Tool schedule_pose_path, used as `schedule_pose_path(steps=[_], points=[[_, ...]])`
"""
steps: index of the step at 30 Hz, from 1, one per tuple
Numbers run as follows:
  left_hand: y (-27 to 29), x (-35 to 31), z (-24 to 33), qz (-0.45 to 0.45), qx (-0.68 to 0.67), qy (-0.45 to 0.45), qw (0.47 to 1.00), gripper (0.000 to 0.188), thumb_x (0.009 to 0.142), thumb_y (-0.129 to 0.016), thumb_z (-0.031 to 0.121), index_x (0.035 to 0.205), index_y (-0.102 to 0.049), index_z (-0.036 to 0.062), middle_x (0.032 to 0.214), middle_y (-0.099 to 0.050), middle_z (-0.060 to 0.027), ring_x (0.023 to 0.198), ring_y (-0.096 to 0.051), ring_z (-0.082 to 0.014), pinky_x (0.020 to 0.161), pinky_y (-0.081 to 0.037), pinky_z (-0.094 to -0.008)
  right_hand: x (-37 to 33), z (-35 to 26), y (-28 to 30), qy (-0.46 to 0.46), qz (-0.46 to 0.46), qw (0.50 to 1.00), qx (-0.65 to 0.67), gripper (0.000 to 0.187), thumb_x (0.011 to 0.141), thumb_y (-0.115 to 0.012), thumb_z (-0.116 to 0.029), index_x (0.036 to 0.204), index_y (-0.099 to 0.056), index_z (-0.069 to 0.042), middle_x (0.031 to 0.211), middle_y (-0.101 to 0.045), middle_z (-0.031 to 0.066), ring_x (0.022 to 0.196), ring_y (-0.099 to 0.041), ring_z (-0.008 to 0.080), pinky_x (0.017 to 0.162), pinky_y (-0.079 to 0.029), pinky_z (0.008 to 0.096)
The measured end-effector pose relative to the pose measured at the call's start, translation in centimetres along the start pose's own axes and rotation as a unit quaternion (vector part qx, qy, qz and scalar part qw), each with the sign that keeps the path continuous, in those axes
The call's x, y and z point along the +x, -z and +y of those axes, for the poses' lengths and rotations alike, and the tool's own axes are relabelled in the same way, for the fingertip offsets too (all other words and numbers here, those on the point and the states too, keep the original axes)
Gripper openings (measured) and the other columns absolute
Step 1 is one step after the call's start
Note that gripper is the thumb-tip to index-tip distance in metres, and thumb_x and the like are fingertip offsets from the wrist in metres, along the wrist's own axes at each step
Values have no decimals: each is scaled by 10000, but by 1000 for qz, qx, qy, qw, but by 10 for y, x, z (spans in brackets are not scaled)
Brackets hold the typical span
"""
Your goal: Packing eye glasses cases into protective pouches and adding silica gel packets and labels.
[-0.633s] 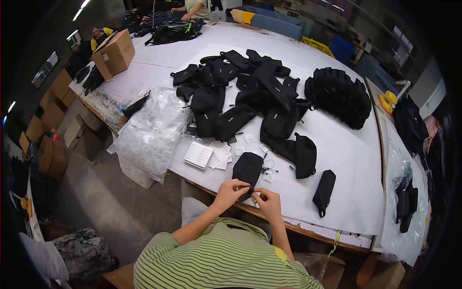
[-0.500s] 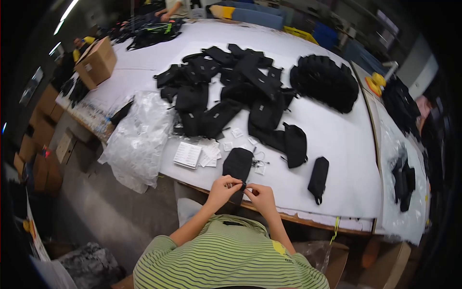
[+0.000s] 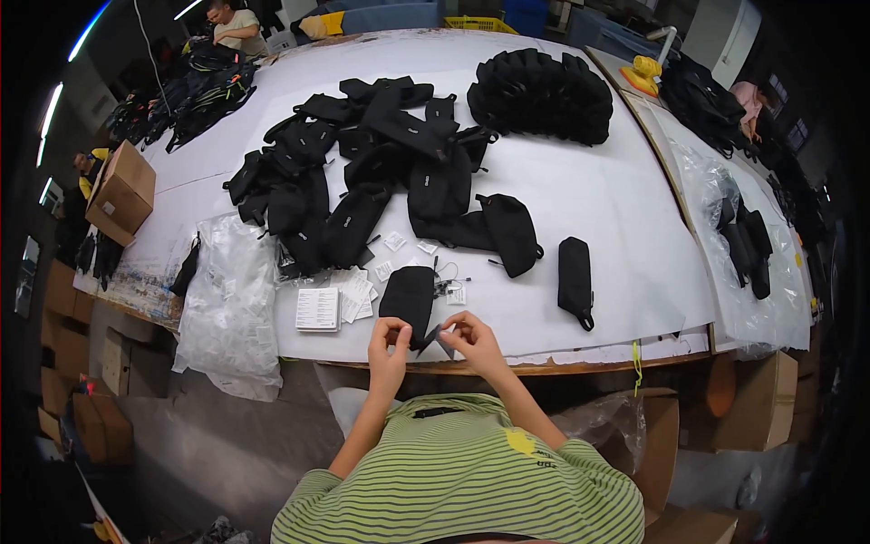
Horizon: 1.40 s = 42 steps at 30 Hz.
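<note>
The black pouch (image 3: 408, 292) lies flat near the worktop's (image 3: 634, 263) front edge, its inside hidden, as is that of the cardboard box (image 3: 124, 195) at far left. The left hand (image 3: 388, 343) pinches the pouch's near end between thumb and curled fingers; the right hand (image 3: 473, 342) has thumb and forefinger closed on a dark tip (image 3: 432, 336) beside it. Both forearms reach forward, angled, wrists bent slightly inward.

A black fabric pouch (image 3: 407, 296) (plain-faced, corners softly rounded) lies flattish, lengthwise, at the white-covered table's (image 3: 648, 281) near edge.
</note>
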State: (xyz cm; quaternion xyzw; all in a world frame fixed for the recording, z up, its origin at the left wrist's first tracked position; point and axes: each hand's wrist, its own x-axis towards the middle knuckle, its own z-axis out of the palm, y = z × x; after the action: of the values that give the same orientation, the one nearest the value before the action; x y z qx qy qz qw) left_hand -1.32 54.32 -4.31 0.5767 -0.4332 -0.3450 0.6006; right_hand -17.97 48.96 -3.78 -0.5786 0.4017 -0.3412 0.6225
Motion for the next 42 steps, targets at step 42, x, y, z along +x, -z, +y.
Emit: schedule_pose_path(steps=[42], points=[[-16,-1,35,-150,45,71,985,104,847,-635,102,847,-594,7,576,-358,79,533,-271,-5,479,-217,-190,1,-5,-4,-15,76,989,126,189,835,-679,-162,761,-587,-14,604,-554,-7,538,-485,38,490,-360,176]])
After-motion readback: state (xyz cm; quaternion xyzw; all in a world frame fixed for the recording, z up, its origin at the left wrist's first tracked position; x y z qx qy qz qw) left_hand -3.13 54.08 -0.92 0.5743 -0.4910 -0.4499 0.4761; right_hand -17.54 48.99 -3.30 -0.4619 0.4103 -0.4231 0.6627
